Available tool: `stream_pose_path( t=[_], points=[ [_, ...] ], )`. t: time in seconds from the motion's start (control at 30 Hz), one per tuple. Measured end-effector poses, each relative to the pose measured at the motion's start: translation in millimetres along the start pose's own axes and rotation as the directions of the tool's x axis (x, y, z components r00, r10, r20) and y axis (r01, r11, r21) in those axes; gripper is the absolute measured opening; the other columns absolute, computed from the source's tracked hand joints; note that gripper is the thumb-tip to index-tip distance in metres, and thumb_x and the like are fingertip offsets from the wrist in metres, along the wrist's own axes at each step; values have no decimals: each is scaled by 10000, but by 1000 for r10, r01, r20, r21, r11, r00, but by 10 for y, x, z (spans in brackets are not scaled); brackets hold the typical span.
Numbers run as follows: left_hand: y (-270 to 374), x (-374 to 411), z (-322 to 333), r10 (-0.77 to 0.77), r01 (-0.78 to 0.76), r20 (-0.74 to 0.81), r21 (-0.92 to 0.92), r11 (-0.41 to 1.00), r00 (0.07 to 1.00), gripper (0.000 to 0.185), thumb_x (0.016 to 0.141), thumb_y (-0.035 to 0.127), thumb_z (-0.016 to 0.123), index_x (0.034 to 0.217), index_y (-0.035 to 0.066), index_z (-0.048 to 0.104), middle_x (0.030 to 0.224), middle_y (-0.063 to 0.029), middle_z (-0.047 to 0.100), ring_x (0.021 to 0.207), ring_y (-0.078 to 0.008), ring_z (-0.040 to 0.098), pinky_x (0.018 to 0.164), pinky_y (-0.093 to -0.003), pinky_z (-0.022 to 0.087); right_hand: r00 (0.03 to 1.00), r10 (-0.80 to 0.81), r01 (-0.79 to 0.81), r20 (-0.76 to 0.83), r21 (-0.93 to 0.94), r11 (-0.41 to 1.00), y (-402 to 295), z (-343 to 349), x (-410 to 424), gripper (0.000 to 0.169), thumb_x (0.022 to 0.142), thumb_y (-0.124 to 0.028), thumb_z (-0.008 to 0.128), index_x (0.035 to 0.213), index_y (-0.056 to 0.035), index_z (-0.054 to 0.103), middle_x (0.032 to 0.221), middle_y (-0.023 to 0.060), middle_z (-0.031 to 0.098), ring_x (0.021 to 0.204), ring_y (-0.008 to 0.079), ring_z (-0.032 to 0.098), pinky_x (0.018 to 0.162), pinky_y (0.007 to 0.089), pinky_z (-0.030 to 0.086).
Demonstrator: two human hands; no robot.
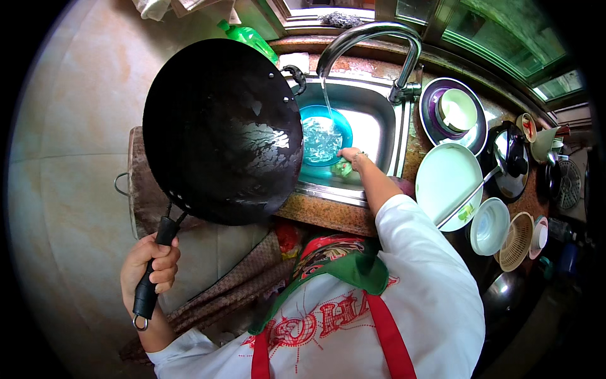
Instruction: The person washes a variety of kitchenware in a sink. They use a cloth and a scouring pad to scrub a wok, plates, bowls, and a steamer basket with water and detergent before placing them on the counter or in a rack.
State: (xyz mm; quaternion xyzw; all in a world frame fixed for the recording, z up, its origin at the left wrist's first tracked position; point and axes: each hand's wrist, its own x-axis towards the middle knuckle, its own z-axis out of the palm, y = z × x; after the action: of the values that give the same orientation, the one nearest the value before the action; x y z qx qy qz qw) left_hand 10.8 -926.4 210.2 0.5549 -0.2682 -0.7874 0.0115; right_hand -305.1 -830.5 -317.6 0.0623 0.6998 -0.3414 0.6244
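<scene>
My left hand is closed round the black handle of a large dark wok, held up tilted with its wet inside towards me, left of the sink and partly over it. In the steel sink my right hand grips a green cloth or scrubbing pad at the near right edge of a blue plastic basin. Water runs from the curved chrome faucet into the basin, which holds water. The wok hides the sink's left part.
Right of the sink stand a purple-rimmed bowl with a smaller bowl inside, a large white plate with a long metal utensil across it, a white bowl and a woven-looking basket. A green bottle lies behind the wok.
</scene>
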Motion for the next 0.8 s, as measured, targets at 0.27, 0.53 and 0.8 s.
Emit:
stream_pose_path(
  t=[0.27, 0.53, 0.8],
  points=[
    [54, -146, 9, 29, -29, -6, 1, 1000, 1000, 165, 844, 28, 427, 975, -19, 515, 561, -19, 397, 360, -91, 365, 296, -256, 299, 978, 107, -156, 182, 284, 946, 202, -13, -121, 377, 768, -256, 732, 982, -26, 524, 753, 62, 624, 532, 135, 587, 462, 295, 515],
    [17, -158, -1, 47, -47, -11, 3, 999, 999, 170, 844, 32, 422, 978, -20, 510, 565, -17, 394, 363, -91, 364, 295, -254, 296, 801, -419, 472, -427, 21, 881, 204, -72, 253, 350, 723, -298, 754, 846, 11, 647, 803, 120, 651, 688, 225, 618, 638, 358, 489],
    [-8, -148, -125, 23, -23, 24, -6, 1000, 999, 173, 846, 39, 422, 983, -18, 511, 571, -21, 403, 369, -92, 365, 304, -257, 309, 787, -444, 238, -429, -453, 859, -4, -390, -10, 303, 743, -276, 683, 897, -18, 644, 914, 177, 661, 781, 318, 648, 650, 427, 517]
  ],
)
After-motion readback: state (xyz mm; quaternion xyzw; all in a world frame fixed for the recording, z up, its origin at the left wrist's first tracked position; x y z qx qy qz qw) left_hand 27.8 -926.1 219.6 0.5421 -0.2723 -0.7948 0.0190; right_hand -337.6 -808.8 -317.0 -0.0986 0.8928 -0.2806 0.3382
